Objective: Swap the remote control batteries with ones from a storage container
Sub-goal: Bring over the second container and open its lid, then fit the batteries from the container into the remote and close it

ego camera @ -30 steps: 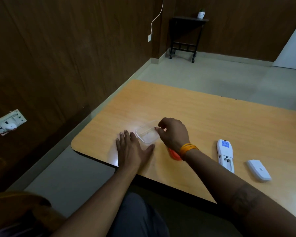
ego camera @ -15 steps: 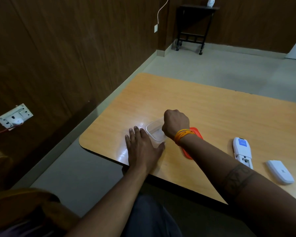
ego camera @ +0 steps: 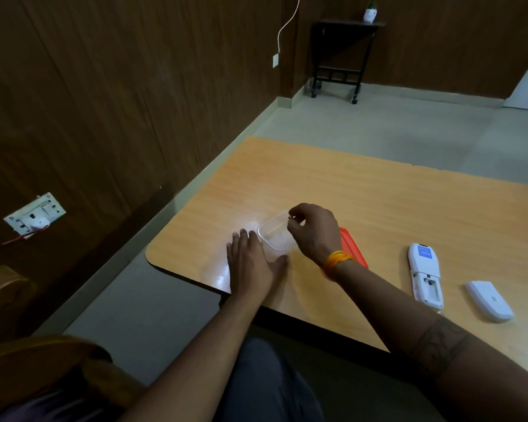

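Observation:
A small clear plastic container (ego camera: 275, 242) stands open near the table's front left corner. My left hand (ego camera: 250, 266) lies flat on the table against the container's left side, with the thumb curled along its near wall. My right hand (ego camera: 316, 233) hovers over the container's far right rim with its fingertips pinched together; what lies between them is too small to tell. The container's red lid (ego camera: 353, 246) lies just right of it, partly behind my right wrist. Further right, the white remote (ego camera: 425, 277) lies face down with its battery bay uncovered. Its white battery cover (ego camera: 489, 300) lies beside it.
The wooden table (ego camera: 378, 202) has a rounded front left corner close to my left hand. A wall socket (ego camera: 34, 216) sits low on the wood-panelled wall at left. A small black side table (ego camera: 342, 56) stands in the far corner.
My right hand has lifted from inside the container to just above its rim, fingers now pinched. My left hand has stayed beside the container. The camera has shifted slightly.

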The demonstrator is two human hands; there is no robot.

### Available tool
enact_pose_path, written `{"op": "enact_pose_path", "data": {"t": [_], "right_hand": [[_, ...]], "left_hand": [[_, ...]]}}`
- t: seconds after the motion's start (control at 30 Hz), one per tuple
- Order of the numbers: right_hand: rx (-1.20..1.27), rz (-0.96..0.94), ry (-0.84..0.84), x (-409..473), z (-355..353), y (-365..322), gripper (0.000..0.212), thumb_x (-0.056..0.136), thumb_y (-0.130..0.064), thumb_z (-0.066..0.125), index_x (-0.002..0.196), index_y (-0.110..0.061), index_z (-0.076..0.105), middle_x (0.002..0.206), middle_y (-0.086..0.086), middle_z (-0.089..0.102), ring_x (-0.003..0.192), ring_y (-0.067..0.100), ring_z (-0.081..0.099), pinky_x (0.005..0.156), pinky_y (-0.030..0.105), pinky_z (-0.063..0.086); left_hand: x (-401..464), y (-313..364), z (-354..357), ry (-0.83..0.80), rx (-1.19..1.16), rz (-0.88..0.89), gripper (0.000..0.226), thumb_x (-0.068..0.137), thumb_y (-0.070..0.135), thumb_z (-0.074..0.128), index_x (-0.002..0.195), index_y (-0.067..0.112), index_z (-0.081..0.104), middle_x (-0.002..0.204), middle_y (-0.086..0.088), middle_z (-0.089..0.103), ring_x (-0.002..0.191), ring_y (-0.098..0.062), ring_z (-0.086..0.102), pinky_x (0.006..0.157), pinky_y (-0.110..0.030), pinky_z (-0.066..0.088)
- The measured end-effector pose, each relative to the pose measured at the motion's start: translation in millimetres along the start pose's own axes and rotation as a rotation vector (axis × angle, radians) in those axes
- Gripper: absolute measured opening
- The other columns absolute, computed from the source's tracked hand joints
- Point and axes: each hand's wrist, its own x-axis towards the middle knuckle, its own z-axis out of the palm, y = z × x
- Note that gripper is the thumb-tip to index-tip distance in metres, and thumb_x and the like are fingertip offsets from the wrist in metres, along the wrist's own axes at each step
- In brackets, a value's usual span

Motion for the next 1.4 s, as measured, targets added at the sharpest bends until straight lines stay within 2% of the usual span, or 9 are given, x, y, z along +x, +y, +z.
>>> {"op": "enact_pose_path", "data": {"t": [0.1, 0.3, 0.47, 0.6, 0.77, 0.9, 1.0, 1.1, 1.4], "right_hand": [[0.128, -0.083, 0.075, -24.3, -13.6, 7.7, 0.017, 0.093, -0.019, 0.067, 0.108, -0.018, 0.075, 0.099, -0.003, 0.073, 0.086, 0.016, 0.065, 0.08, 0.037, 0.056], [0.291, -0.075, 0.203, -68.4, -40.6, 32.3, 0.008, 0.096, -0.02, 0.071, 0.103, -0.021, 0.071, 0.097, -0.011, 0.072, 0.088, -0.007, 0.065, 0.077, 0.013, 0.05], [0.356, -0.001, 0.295, -106.5, -66.0, 61.7, 0.013, 0.098, -0.019, 0.068, 0.11, -0.022, 0.07, 0.093, -0.01, 0.074, 0.087, 0.005, 0.071, 0.077, 0.022, 0.057], [0.398, 0.101, 0.382, -123.7, -90.7, 89.7, 0.015, 0.094, -0.013, 0.069, 0.107, -0.019, 0.071, 0.086, -0.006, 0.076, 0.082, 0.007, 0.072, 0.073, 0.035, 0.062], [0.367, 0.218, 0.48, -138.5, -128.1, 128.4, 0.01, 0.091, -0.012, 0.071, 0.1, -0.018, 0.071, 0.075, -0.006, 0.076, 0.078, 0.005, 0.072, 0.071, 0.019, 0.053], [0.316, 0.286, 0.499, -143.3, -145.3, 157.3, 0.01, 0.091, -0.014, 0.074, 0.1, -0.017, 0.072, 0.076, -0.011, 0.075, 0.078, -0.002, 0.071, 0.074, 0.017, 0.053], [0.234, 0.285, 0.484, -140.1, -150.2, 167.0, 0.009, 0.091, -0.015, 0.075, 0.1, -0.016, 0.073, 0.076, -0.02, 0.069, 0.078, -0.012, 0.067, 0.068, 0.004, 0.046], [0.157, 0.247, 0.45, -135.3, -148.9, 170.6, 0.007, 0.091, -0.018, 0.075, 0.097, -0.018, 0.072, 0.074, -0.019, 0.07, 0.075, -0.002, 0.069, 0.07, 0.017, 0.052], [-0.017, 0.12, 0.302, -126.2, -133.4, 192.1, 0.01, 0.091, -0.03, 0.076, 0.098, -0.023, 0.074, 0.093, -0.009, 0.074, 0.085, 0.018, 0.065, 0.077, 0.041, 0.054]], "left_hand": [[-10.7, 8.6, -5.2, -0.028, -0.096, -0.069, 0.1, 0.086, 0.054, 0.076, 0.16, 0.004, 0.03, 0.171, -0.018, 0.027, 0.16, -0.034, 0.019, 0.13, -0.047, 0.017], [-51.0, 36.7, -22.1, -0.052, -0.303, -0.2, 0.078, 0.081, 0.042, 0.082, 0.145, 0.006, 0.055, 0.144, -0.012, 0.06, 0.135, -0.031, 0.054, 0.107, -0.038, 0.048], [-88.6, 65.1, -16.2, -0.198, -0.316, -0.119, 0.081, 0.08, 0.047, 0.082, 0.148, 0.012, 0.056, 0.149, -0.01, 0.06, 0.136, -0.027, 0.057, 0.108, -0.037, 0.051], [-116.7, 107.3, 8.1, -0.289, -0.218, 0.168, 0.075, 0.084, 0.046, 0.081, 0.148, 0.018, 0.055, 0.142, -0.003, 0.064, 0.127, -0.023, 0.061, 0.101, -0.037, 0.054], [-119.2, 146.8, 43.2, -0.373, -0.136, 0.382, 0.083, 0.089, 0.05, 0.076, 0.157, 0.014, 0.045, 0.16, -0.006, 0.049, 0.147, -0.025, 0.046, 0.117, -0.038, 0.042], [-108.0, 162.9, 69.3, -0.39, -0.055, 0.444, 0.089, 0.089, 0.057, 0.073, 0.159, 0.014, 0.04, 0.167, -0.007, 0.04, 0.156, -0.025, 0.033, 0.123, -0.039, 0.031], [-100.5, 169.5, 81.2, -0.37, -0.058, 0.496, 0.083, 0.09, 0.059, 0.07, 0.154, 0.011, 0.046, 0.163, -0.01, 0.045, 0.155, -0.027, 0.034, 0.123, -0.038, 0.029], [-97.0, 171.9, 91.7, -0.333, -0.088, 0.549, 0.068, 0.093, 0.058, 0.067, 0.143, 0.013, 0.058, 0.152, -0.011, 0.057, 0.148, -0.029, 0.044, 0.122, -0.037, 0.031], [-92.9, 165.3, 109.6, -0.29, -0.084, 0.591, 0.066, 0.097, 0.056, 0.061, 0.152, 0.02, 0.05, 0.164, -0.008, 0.044, 0.157, -0.027, 0.03, 0.126, -0.04, 0.025]]}}
